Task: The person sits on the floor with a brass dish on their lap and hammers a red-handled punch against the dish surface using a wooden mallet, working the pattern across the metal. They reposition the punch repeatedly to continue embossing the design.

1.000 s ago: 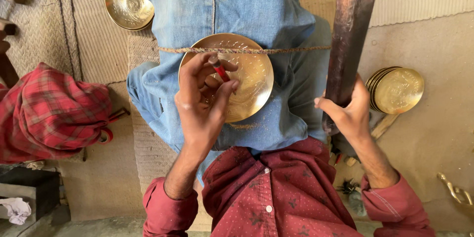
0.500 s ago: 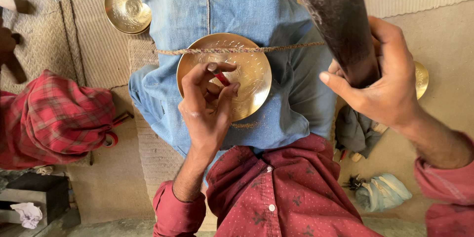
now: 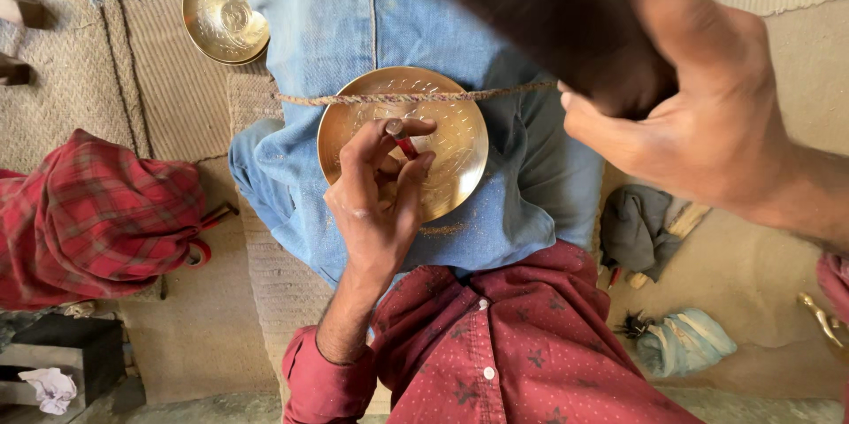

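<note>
Now my left hand [image 3: 376, 203] pinches a red-tipped punch [image 3: 400, 137] upright on the brass plate [image 3: 460, 137] in my lap; my right hand [image 3: 699, 123] grips a dark mallet [image 3: 548, 17] raised above. Dotted marks cover part of the plate.

Woven mats [image 3: 124, 79] cover what looks like an earthen floor [image 3: 752, 300].

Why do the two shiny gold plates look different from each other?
The plate on the lap lies under a twisted cord, while the plate on the mat lies free. The left hand rests on the plate on the lap and holds a small red tool to it; no hand touches the plate on the mat. Both are round, golden and patterned.
</note>
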Demonstrator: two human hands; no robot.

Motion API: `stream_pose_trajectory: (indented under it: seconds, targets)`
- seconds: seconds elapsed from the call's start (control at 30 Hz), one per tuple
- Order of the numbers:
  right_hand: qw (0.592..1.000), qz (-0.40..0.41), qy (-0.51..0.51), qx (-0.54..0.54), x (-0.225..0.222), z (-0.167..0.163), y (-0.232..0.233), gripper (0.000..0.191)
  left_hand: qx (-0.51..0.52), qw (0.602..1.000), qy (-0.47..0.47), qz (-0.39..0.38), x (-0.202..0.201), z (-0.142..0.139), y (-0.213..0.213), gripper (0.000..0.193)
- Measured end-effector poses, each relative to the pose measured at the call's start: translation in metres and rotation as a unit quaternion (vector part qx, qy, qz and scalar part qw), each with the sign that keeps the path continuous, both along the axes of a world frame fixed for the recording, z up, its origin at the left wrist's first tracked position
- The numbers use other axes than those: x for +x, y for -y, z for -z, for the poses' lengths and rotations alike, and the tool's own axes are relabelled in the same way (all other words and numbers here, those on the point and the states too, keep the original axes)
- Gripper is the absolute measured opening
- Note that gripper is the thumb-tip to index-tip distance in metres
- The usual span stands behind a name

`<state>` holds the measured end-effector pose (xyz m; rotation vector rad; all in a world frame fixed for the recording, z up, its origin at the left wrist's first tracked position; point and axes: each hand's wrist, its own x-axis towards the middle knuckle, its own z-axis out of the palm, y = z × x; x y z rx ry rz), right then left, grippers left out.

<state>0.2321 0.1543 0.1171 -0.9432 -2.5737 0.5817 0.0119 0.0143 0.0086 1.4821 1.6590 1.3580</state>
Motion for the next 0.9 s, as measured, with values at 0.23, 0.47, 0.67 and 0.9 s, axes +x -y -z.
stream_pose_trajectory:
  seconds: [0.23, 0.47, 0.67, 0.9]
  targets:
    - [0.991, -0.076, 0.097, -0.047, -0.011, -0.007, -0.007, 0.088, -0.016, 0.998, -0.049, -0.026, 0.002, 0.003, 0.000, 0.049]
    - [0.996, -0.057, -0.020, -0.061, -0.015, -0.010, -0.007, 0.089, -0.020, 1.000, -0.014, -0.011, 0.003, 0.002, 0.001, 0.046]
    - [0.927, -0.060, 0.368, 0.044, -0.010, -0.011, -0.009, 0.094, -0.011, 0.999, -0.040, -0.008, 0.002, -0.002, -0.001, 0.048]
    - [0.994, -0.045, 0.087, -0.056, -0.011, -0.005, -0.008, 0.093, 0.001, 0.999, -0.043, 0.005, 0.002, -0.007, -0.003, 0.049]
